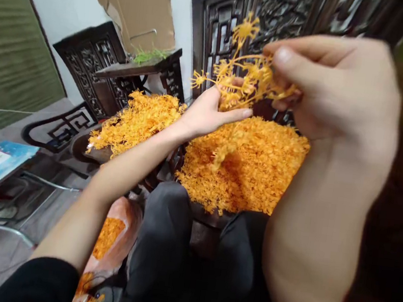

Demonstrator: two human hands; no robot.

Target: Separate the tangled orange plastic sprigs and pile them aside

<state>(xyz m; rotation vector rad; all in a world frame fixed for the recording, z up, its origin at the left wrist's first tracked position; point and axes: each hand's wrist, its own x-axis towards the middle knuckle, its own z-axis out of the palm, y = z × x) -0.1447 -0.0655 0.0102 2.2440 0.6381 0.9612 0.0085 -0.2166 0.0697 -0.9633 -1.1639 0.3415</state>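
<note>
Head view: an orange flower cluster (251,71) is held aloft, pinched by the right hand (344,85). Beneath its strands the left hand (209,110) is placed with thumb extended, but the fingers are partly hidden, so its grip cannot be told. Below both hands, a large orange pile (260,158) is spread, its right edge covered by the right forearm (321,226); open air is left between. Left of the left forearm (128,171), a smaller pile (147,114) is partly hidden. Beyond, space is bounded by a carved panel (289,16).
</note>
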